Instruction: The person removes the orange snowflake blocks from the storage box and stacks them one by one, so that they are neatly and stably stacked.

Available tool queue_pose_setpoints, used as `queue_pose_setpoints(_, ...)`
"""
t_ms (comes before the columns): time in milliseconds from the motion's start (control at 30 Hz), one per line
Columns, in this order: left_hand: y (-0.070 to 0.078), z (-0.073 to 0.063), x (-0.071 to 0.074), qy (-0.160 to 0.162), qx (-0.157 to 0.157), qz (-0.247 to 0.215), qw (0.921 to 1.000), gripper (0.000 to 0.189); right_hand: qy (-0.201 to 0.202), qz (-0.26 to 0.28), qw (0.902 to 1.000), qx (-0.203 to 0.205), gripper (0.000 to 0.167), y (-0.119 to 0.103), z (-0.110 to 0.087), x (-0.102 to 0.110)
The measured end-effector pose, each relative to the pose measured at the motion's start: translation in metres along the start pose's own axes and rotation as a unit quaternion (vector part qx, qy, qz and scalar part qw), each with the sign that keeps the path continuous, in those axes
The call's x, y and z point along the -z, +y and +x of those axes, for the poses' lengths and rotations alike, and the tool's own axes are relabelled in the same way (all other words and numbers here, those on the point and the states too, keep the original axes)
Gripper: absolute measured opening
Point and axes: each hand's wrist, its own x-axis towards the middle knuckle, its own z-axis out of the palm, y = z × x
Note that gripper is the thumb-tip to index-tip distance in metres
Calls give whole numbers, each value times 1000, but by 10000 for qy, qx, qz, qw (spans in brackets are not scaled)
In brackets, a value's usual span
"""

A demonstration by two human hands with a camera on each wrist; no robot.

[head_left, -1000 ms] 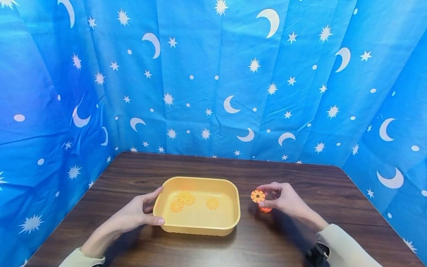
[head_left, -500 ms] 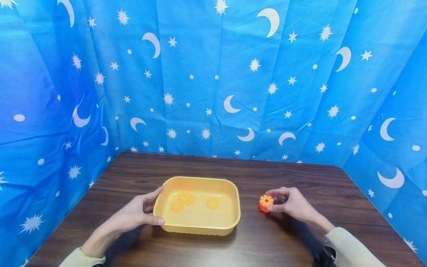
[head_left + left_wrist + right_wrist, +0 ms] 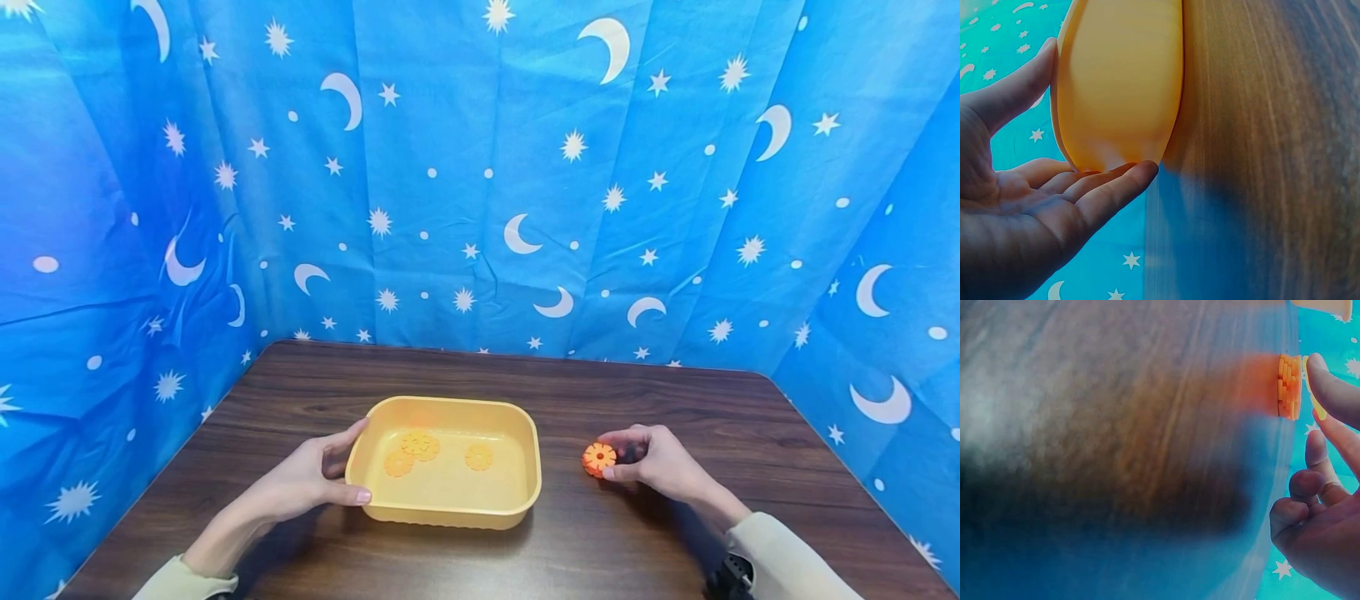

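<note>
A yellow plastic bin (image 3: pixel 450 492) stands on the table, with several notched yellow-orange discs (image 3: pixel 478 457) lying on its floor. My left hand (image 3: pixel 300 479) holds the bin's left end, thumb at the front corner and fingers toward the back; the left wrist view shows the fingertips against the bin's wall (image 3: pixel 1119 81). Right of the bin, my right hand (image 3: pixel 663 467) pinches a light orange notched disc (image 3: pixel 1319 408) between thumb and index finger. Directly over a short stack of darker orange discs (image 3: pixel 1289 387), that disc hides most of the stack in the head view.
The dark wood table (image 3: pixel 465 562) reaches back to a blue curtain (image 3: pixel 450 133) printed with moons and stars, which also runs along both sides. A black watch-like band (image 3: pixel 731 575) shows at the right sleeve.
My right hand has moved right and down with the pinched disc, from above and left of the stack to right over it. The left hand and bin have stayed put.
</note>
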Motion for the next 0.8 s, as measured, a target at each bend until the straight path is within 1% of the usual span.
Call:
queue_pose_setpoints(267, -2, 1, 1, -47, -88, -56, 9999, 106, -37, -297, 9996, -12, 44, 2, 4, -1)
queue_pose_setpoints(500, -2, 0, 1, -83, -148, -65, 9998, 105, -14, -360, 9993, -109, 43, 1, 4, -2)
queue_pose_setpoints(800, -1, 1, 2, -134, -254, -90, 9995, 106, -29, -412, 9991, -56, 45, -3, 2, 0)
